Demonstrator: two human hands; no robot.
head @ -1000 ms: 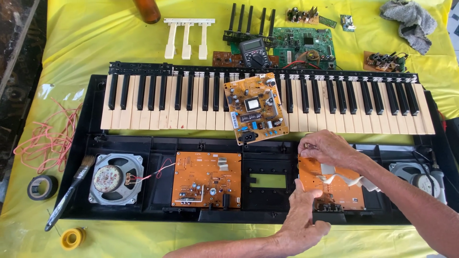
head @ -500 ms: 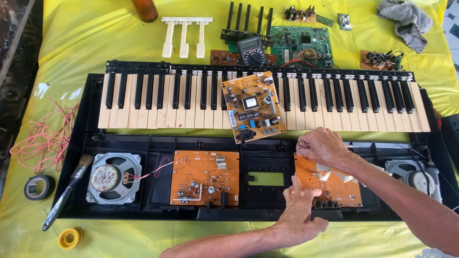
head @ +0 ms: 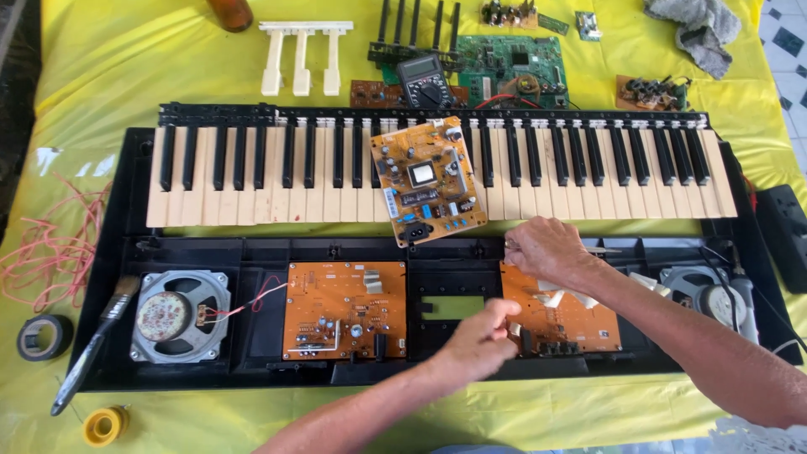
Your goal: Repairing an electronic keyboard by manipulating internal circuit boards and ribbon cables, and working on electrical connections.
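1. The left hand (head: 479, 340) sits nearest the camera, fingers curled with thumb and fingertips pinched at the left edge of the right-hand orange circuit board (head: 561, 321); whether it grips anything small I cannot tell.
2. That board lies in the right bay of the black keyboard case (head: 101, 252), just right of the small green display window (head: 452, 307).
3. The right hand (head: 546, 250) rests on the board's upper left corner, fingers bent down onto it, palm hidden, so its grip cannot be told.
4. A 2nd orange circuit board (head: 343, 309) lies in the bay left of the display, with a round grey speaker (head: 178, 315) further left, joined by red wire.
5. A paintbrush (head: 94, 343), a roll of black tape (head: 42, 336) and a yellow spool (head: 105, 424) lie at the near left on the yellow cloth (head: 126, 67).
6. Beyond, a 3rd orange power board (head: 427, 181) rests tilted on the row of black and white keys (head: 252, 168).
7. Farthest lie 3 loose white keys (head: 301, 55), a multimeter (head: 424, 80), a green circuit board (head: 513, 63) and a grey rag (head: 693, 29).
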